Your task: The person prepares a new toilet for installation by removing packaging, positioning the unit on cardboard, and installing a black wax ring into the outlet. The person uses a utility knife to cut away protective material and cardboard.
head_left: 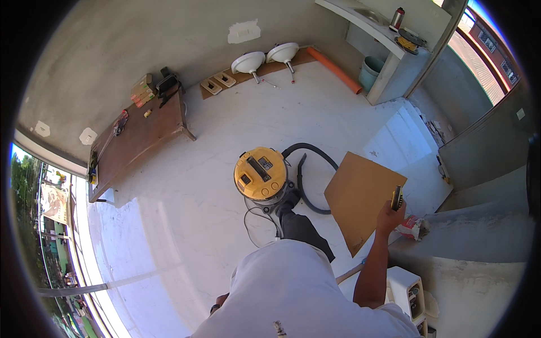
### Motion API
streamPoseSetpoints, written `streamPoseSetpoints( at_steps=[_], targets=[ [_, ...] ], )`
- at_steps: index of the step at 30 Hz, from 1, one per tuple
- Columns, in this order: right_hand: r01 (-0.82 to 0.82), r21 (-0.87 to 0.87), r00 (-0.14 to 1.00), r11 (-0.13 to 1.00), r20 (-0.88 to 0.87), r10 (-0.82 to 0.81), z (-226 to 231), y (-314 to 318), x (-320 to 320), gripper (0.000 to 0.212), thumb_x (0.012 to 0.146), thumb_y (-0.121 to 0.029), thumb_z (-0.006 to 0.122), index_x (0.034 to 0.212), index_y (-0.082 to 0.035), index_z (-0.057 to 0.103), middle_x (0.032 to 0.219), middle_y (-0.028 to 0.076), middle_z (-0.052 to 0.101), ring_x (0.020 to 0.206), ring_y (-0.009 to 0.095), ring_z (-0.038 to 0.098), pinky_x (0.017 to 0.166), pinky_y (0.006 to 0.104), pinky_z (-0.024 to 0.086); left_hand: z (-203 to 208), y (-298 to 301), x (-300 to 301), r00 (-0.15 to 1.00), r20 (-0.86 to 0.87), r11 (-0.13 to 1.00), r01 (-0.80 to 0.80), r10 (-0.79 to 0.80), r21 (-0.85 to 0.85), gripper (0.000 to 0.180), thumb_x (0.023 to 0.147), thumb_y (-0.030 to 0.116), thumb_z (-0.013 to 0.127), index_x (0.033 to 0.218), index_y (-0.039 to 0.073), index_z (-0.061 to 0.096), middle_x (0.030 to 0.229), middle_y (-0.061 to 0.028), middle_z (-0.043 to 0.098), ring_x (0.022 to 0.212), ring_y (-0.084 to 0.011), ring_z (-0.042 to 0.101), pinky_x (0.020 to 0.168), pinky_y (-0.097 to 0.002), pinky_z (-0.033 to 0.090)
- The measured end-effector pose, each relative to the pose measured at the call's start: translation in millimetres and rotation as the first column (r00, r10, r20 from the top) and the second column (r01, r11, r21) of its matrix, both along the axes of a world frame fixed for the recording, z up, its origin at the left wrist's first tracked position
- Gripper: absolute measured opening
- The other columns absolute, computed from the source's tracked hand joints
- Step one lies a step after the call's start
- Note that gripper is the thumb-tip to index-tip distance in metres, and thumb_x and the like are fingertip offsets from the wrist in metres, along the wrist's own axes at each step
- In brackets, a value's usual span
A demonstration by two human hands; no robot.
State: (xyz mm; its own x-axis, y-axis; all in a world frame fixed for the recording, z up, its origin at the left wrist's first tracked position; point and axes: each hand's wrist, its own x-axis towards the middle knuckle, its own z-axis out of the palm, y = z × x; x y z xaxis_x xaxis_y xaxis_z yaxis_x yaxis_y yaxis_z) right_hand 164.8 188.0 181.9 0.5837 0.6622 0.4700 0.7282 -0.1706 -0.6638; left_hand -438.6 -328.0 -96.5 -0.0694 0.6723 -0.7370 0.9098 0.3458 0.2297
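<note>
My right hand (387, 218) is closed around a small yellow-and-black hand tool (397, 198), held upright; its exact kind is too small to make out. Below that hand, a flat brown cardboard sheet (360, 194) lies on the floor. My left hand (221, 301) shows only partly beside my white shirt, low in the view, and its fingers are hidden. In front of my body stands a yellow-topped canister vacuum (260, 172). Its black hose (301, 183) curls on the floor between the vacuum and the cardboard.
A brown wooden table (143, 135) stands at the left wall. Two white washbasins (248, 62) rest along the far wall near an orange pipe (335, 70). A grey bucket (372, 72) sits under the counter (375, 25). A white plastic container (403, 287) is at my right.
</note>
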Motion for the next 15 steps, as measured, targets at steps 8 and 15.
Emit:
streamPoseSetpoints(
  at_steps=[8, 15],
  targets=[
    [-0.009, -0.031, 0.995, 0.999, 0.099, 0.012, 17.2, -18.6, -3.2, 0.028, 0.086, -0.008, 0.066, 0.111, 0.004, 0.067, 0.091, 0.021, 0.071, 0.08, 0.038, 0.069, 0.074, 0.0449, 0.055, 130.8, 177.4, -9.9, 0.081, 0.301, 0.155, -0.96, 0.95, -0.232, 0.04, 0.101, 0.034, 0.068, 0.128, 0.004, 0.065, 0.105, -0.0083, 0.073, 0.087, -0.0201, 0.072, 0.071, -0.0365, 0.058],
    [-0.058, 0.032, 0.969, 0.998, 0.241, 0.049, 39.2, -19.3, 13.7, 0.03, 0.086, -0.009, 0.067, 0.113, 0.004, 0.066, 0.092, 0.022, 0.07, 0.083, 0.041, 0.07, 0.072, 0.0456, 0.055, 144.1, 204.5, -22.0, 0.1, 0.275, 0.169, -0.956, 0.956, -0.238, 0.045, 0.103, 0.037, 0.065, 0.133, 0.005, 0.06, 0.112, -0.0099, 0.071, 0.095, -0.0217, 0.071, 0.078, -0.0398, 0.058]
  ],
)
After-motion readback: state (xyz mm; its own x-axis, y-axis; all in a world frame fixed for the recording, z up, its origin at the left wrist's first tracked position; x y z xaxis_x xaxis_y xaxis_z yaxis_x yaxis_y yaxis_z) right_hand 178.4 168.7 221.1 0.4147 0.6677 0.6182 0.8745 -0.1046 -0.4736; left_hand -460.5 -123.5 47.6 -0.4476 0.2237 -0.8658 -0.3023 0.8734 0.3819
